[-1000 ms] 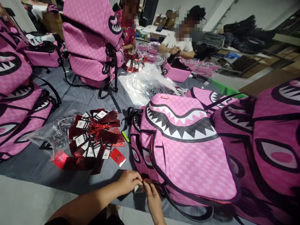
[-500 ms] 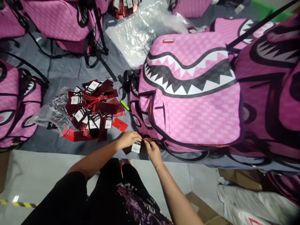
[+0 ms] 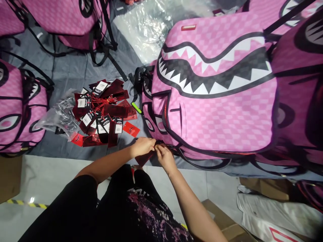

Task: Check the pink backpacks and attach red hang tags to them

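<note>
A large pink checkered backpack (image 3: 217, 124) with a black and white shark-mouth print lies on the table. At its lower left corner, by the black straps, my left hand (image 3: 143, 147) and my right hand (image 3: 165, 157) meet fingertip to fingertip. Both are closed in a pinch around a thin red string. A dark red hang tag (image 3: 144, 158) dangles below the left fingers at the table's edge. Where the string meets the bag is hidden by my fingers. Left of the hands lies a pile of hang tags (image 3: 104, 114) with red strings and white barcode labels.
Crumpled clear plastic (image 3: 59, 114) lies beside the tag pile, and a larger plastic sheet (image 3: 143, 33) behind. A green-yellow cutter-like item (image 3: 136, 107) touches the bag's left side. More pink backpacks (image 3: 22, 111) stand around. Cardboard boxes (image 3: 219, 218) are on the floor.
The hang tag at my hands has turned from its white label side to its dark red side. My fingertips have drawn closer together. The view has shifted slightly.
</note>
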Demonstrator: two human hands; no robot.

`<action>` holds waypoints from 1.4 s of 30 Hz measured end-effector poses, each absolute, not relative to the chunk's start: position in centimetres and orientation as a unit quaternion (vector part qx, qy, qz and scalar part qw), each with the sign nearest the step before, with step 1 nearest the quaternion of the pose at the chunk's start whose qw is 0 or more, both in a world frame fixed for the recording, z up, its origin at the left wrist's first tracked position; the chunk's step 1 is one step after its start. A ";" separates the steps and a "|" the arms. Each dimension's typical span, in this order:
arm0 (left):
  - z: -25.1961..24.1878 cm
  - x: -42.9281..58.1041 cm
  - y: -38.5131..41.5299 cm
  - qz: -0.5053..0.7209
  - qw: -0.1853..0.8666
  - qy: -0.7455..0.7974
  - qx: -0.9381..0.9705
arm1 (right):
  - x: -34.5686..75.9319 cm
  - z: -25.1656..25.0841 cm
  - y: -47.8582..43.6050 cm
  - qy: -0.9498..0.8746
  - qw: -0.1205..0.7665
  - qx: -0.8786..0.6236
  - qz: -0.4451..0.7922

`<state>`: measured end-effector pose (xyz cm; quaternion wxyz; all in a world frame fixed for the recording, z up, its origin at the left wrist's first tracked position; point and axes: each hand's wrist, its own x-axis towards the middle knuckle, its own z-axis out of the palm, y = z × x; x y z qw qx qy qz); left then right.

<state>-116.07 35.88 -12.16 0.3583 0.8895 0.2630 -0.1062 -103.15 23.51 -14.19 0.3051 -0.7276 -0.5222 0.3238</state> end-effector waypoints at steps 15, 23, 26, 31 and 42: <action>-11.4 -116.7 33.6 -0.094 0.347 0.305 0.882 | -103.4 -13.9 24.0 -0.518 0.326 -0.730 0.304; -11.4 -116.1 33.8 -0.070 0.346 0.337 0.873 | -102.4 -14.7 23.9 -0.476 0.352 -0.722 0.358; -11.4 -116.2 33.2 -0.074 0.350 0.339 0.870 | -102.5 -14.7 23.7 -0.438 0.350 -0.738 0.375; -11.5 -116.4 33.0 -0.071 0.350 0.344 0.868 | -102.8 -15.2 23.5 -0.358 0.380 -0.763 0.381; -11.1 -116.1 32.3 -0.079 0.362 0.395 0.841 | -102.5 -16.3 23.2 -0.295 0.403 -0.757 0.422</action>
